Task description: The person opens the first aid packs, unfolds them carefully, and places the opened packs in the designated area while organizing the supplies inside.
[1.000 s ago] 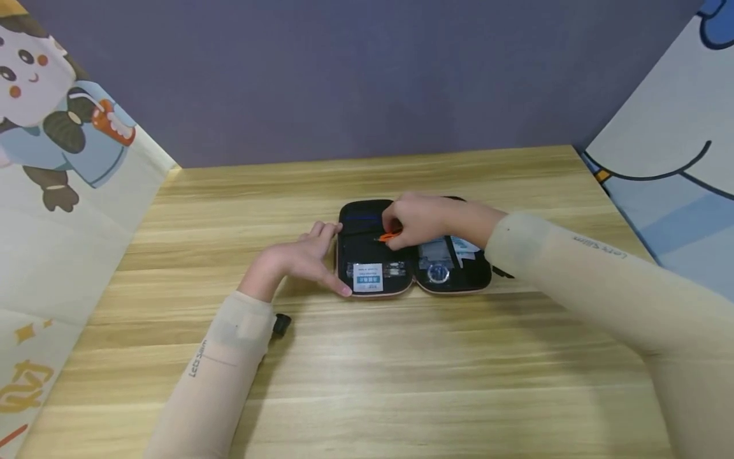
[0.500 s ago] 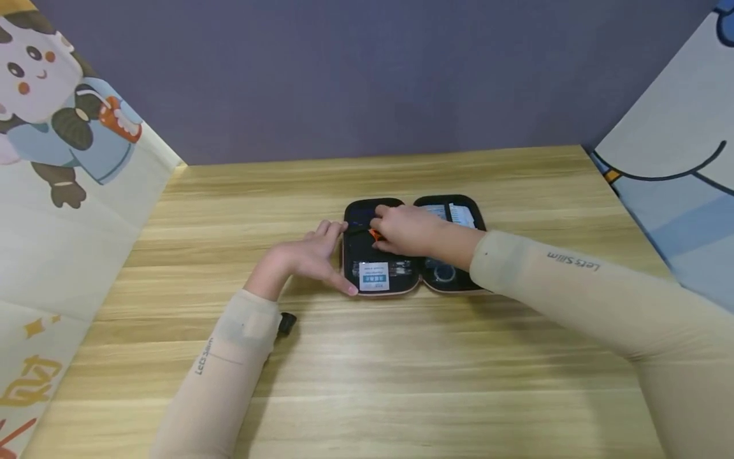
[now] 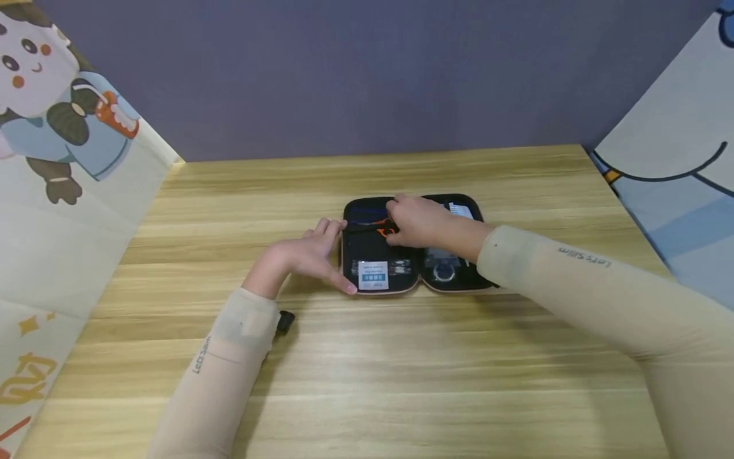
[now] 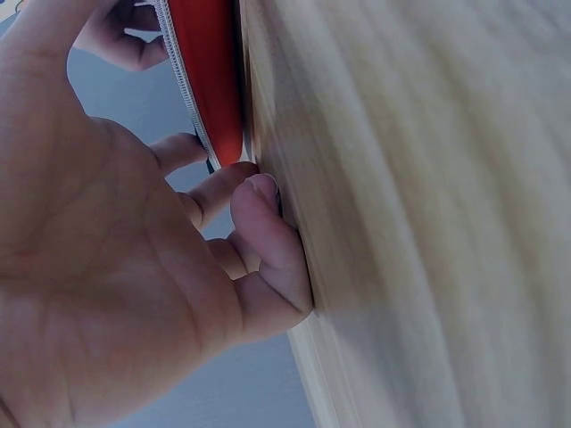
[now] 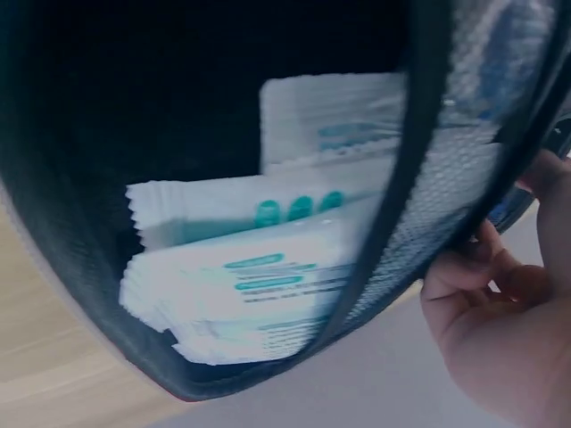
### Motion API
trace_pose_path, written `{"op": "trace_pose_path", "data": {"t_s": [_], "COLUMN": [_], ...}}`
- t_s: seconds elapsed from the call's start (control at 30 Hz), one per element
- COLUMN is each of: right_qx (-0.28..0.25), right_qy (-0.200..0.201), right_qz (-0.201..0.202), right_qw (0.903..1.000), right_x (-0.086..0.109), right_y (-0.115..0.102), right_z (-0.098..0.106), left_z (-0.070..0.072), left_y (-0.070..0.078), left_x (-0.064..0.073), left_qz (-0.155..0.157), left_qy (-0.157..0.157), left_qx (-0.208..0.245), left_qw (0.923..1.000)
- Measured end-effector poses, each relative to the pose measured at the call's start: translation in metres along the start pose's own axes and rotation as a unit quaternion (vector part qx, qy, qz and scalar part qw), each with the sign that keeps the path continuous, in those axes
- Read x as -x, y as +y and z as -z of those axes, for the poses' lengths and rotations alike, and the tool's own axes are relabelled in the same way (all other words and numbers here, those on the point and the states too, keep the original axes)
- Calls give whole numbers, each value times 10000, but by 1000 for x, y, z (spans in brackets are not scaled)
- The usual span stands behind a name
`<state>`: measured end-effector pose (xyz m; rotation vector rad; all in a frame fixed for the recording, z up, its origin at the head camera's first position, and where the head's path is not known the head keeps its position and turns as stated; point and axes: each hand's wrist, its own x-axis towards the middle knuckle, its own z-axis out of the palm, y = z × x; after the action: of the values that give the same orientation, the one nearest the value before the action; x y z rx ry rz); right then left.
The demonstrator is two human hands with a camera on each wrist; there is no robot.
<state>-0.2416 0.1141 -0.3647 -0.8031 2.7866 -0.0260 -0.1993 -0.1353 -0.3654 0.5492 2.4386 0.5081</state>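
An unzipped case lies spread on the table, black inside, with a red outer shell in the left wrist view. My right hand reaches over the case's hinge and holds orange-handled scissors by the handles. The scissors lie across the left half, partly hidden by the fingers. My left hand is spread at the case's left side, its fingertip at the upper edge and its thumb at the lower corner. In the right wrist view, curled fingers show beside the case's mesh pocket.
A white-and-blue packet sits in the left half's lower part. The right half holds white sachets with green print and a round clear item. A small black object shows beside the left wrist. A grey-blue wall stands behind the table.
The right hand moves left over the scissors, then back right, with more of the orange handles showing now. The left hand stays at the case's left side.
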Motion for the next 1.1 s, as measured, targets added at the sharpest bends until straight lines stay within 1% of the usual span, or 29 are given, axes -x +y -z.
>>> {"op": "trace_pose_path", "data": {"t_s": [0.07, 0.17, 0.37, 0.43, 0.57, 0.67, 0.83, 0.97, 1.03, 1.1], "right_qx": [-31, -12, -31, 96, 293, 364, 493, 784, 956, 1104], "right_qy": [33, 90, -174, -178, -57, -40, -314, -409, -390, -353], "right_qz": [5, 175, 453, 639, 923, 979, 1181, 1415, 1429, 1362], "right_qw": [10000, 9998, 9988, 9978, 9953, 9945, 9913, 9860, 9843, 9839], "right_x": [-3, -6, -8, -8, -9, -9, -8, -8, -8, -8], "right_y": [2, 5, 9, 10, 11, 11, 13, 14, 12, 9], "right_z": [0, 0, 5, 6, 5, 5, 9, 12, 10, 8], "left_z": [1, 0, 0, 0, 1, 1, 1, 1, 1, 1], "left_y": [-1, -1, 1, 1, 1, 1, 2, 2, 2, 2], "left_x": [0, 0, 0, 0, 0, 1, 1, 1, 1, 1], "left_qz": [-5, 7, 38, 54, 68, 71, 108, 111, 107, 92], "left_qy": [12, -2, -28, -39, -58, -74, -95, -81, -83, -88], "left_qx": [-1, 27, 57, 65, 26, 18, 51, 22, 8, -4], "left_qw": [10000, 10000, 10000, 10000, 10000, 9999, 9999, 9999, 9999, 9999]}}
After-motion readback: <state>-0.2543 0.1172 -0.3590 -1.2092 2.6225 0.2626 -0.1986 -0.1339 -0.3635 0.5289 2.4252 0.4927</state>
